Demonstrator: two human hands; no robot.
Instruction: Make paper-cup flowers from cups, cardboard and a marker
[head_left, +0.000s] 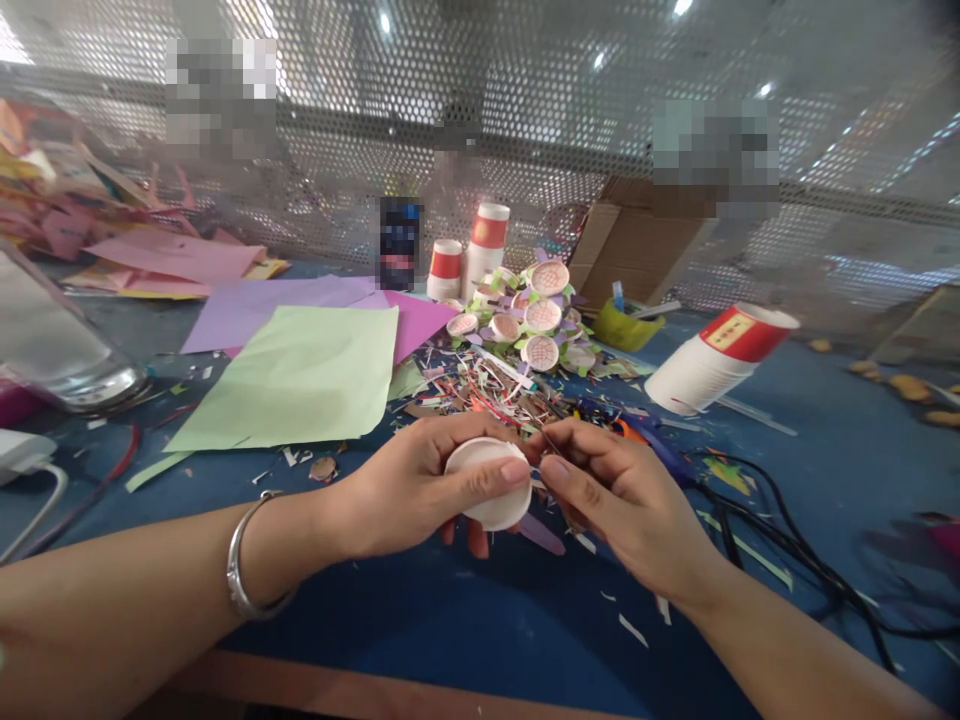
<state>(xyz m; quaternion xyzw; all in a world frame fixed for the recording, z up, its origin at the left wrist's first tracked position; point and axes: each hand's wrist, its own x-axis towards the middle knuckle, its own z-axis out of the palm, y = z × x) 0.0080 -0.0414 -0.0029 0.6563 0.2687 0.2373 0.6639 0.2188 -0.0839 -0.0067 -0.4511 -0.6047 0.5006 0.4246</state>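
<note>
My left hand [405, 485], with a silver bangle at the wrist, grips a round white paper cup bottom [487, 505] between thumb and fingers. Its pale, flat face is turned up toward me. Close against the cup bottom's right edge, my right hand [619, 500] has thumb and forefinger pinched together. A thin dark strand seems to run at those fingertips, too small to make out. Beyond both hands lies a heap of paper scraps [480, 390], and behind it a cluster of cup-bottom flowers [541, 315] with green and purple paper petals.
Green paper [300, 380] and purple paper [262, 315] lie at left, near a clear glass [82, 350]. A tilted stack of paper cups [705, 370] stands at right. Black cables [787, 530] run from a blue tool [660, 445]. A cardboard box [637, 240] is behind.
</note>
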